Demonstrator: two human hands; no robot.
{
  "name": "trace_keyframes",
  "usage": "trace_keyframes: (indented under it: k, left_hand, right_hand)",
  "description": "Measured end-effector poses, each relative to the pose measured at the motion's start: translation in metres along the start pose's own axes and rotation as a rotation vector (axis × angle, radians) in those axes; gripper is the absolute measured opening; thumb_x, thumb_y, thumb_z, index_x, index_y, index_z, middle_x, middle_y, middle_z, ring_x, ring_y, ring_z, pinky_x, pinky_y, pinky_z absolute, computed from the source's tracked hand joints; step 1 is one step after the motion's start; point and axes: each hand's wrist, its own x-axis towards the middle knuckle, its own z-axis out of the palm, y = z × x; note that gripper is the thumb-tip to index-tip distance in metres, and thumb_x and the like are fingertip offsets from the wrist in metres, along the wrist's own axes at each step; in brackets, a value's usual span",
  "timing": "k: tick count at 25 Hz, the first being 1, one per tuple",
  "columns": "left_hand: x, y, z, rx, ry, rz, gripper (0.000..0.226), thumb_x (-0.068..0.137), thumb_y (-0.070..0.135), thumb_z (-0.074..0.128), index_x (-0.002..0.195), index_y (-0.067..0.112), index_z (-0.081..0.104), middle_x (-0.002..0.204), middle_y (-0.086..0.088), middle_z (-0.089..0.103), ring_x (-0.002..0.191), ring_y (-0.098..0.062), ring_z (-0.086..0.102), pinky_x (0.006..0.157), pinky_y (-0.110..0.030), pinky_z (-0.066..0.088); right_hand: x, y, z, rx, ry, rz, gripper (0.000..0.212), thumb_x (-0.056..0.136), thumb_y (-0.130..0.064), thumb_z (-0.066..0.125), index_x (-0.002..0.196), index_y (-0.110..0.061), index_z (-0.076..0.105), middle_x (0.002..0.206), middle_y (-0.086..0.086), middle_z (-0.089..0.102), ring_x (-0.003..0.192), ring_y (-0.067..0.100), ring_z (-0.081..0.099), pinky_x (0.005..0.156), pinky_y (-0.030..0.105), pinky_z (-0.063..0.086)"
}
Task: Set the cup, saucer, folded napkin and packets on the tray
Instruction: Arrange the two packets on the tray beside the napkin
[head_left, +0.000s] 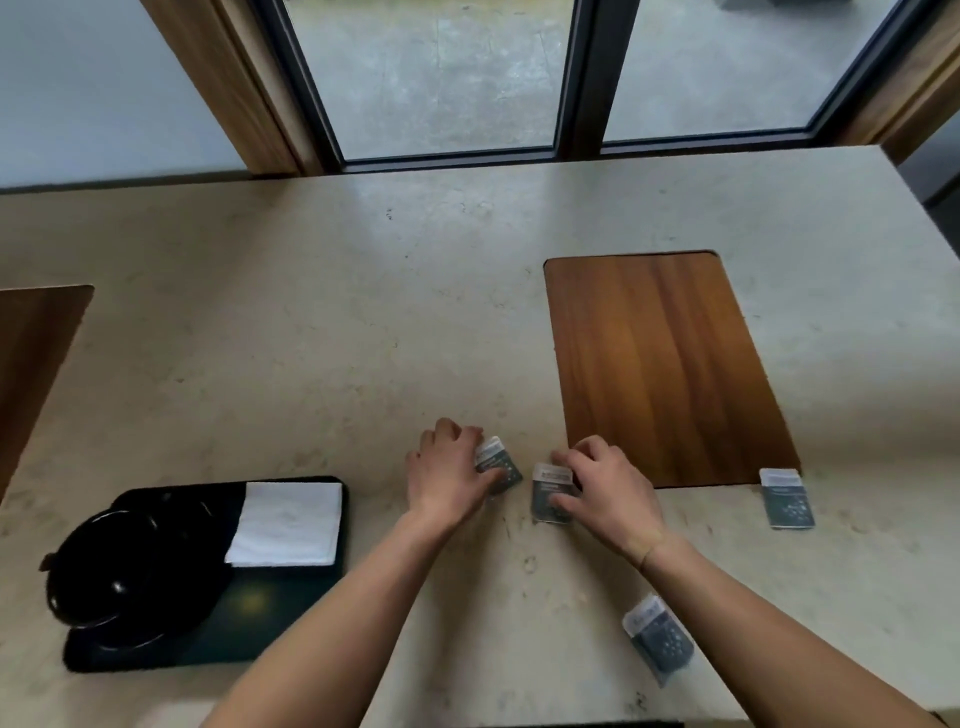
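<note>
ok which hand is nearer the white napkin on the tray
Left. The left hand is just right of the napkin, pinching a packet. The right hand is further right, on another packet.

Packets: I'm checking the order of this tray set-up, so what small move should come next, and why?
Probably lift both gripped packets and carry them left to the tray. The left hand pinches one packet, the right hand another, both on the counter; the napkin and cup already sit on the tray.
</note>
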Motion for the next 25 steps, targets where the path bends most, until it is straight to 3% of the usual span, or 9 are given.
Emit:
trace_keyframes:
  k: [8, 13, 16, 20, 23, 25]
  left_hand:
    - [-0.006, 0.016, 0.005, -0.051, 0.008, -0.07, 0.043, 0.076, 0.036, 0.07, 0.112, 0.018, 0.055, 0.117, -0.011, 0.047, 0.107, -0.031, 0.048, 0.085, -0.043, 0.049]
    - [0.001, 0.016, 0.006, -0.149, -0.056, -0.055, 0.041, 0.073, 0.025, 0.07, 0.107, 0.017, 0.048, 0.108, -0.011, 0.054, 0.101, -0.032, 0.052, 0.078, -0.042, 0.05]
    - [0.0, 0.012, 0.007, -0.368, -0.076, -0.064, 0.047, 0.071, 0.014, 0.072, 0.111, 0.015, 0.048, 0.104, -0.012, 0.06, 0.094, -0.031, 0.058, 0.076, -0.043, 0.053]
    - [-0.005, 0.002, 0.008, -0.489, -0.106, -0.018, 0.023, 0.082, 0.014, 0.067, 0.103, 0.008, 0.058, 0.101, -0.015, 0.068, 0.091, -0.032, 0.063, 0.071, -0.036, 0.049]
    - [-0.015, 0.005, 0.003, -0.565, -0.103, -0.002, 0.015, 0.088, 0.019, 0.066, 0.101, 0.012, 0.063, 0.1, -0.01, 0.069, 0.085, -0.023, 0.063, 0.066, -0.03, 0.045]
    - [-0.024, 0.014, 0.002, -0.638, -0.144, 0.017, 0.012, 0.089, 0.02, 0.067, 0.098, 0.013, 0.066, 0.098, -0.008, 0.071, 0.085, -0.021, 0.065, 0.072, -0.033, 0.052]
  right_hand:
    - [0.002, 0.002, 0.003, 0.094, -0.011, -0.014, 0.036, 0.075, -0.039, 0.075, 0.104, -0.032, 0.054, 0.111, -0.004, 0.052, 0.095, 0.016, 0.05, 0.072, 0.033, 0.054]
    - [0.005, -0.004, 0.004, 0.146, -0.056, 0.019, 0.033, 0.077, -0.029, 0.075, 0.091, -0.035, 0.045, 0.092, -0.01, 0.059, 0.085, 0.015, 0.054, 0.064, 0.033, 0.051]
    - [0.002, -0.008, 0.001, 0.267, -0.047, 0.073, 0.033, 0.078, -0.023, 0.076, 0.096, -0.033, 0.05, 0.095, -0.009, 0.062, 0.087, 0.014, 0.06, 0.065, 0.03, 0.053]
    - [-0.01, -0.006, -0.008, 0.39, 0.041, 0.157, 0.016, 0.083, -0.023, 0.071, 0.098, -0.024, 0.065, 0.101, -0.003, 0.068, 0.089, 0.016, 0.062, 0.079, 0.038, 0.056]
    - [-0.026, 0.005, -0.022, 0.462, 0.116, 0.214, 0.013, 0.086, -0.028, 0.07, 0.098, -0.025, 0.068, 0.096, -0.006, 0.069, 0.087, 0.012, 0.062, 0.074, 0.033, 0.057]
    - [-0.037, 0.017, -0.033, 0.468, 0.144, 0.244, 0.015, 0.086, -0.028, 0.069, 0.1, -0.023, 0.068, 0.094, -0.008, 0.066, 0.087, 0.011, 0.061, 0.065, 0.023, 0.051]
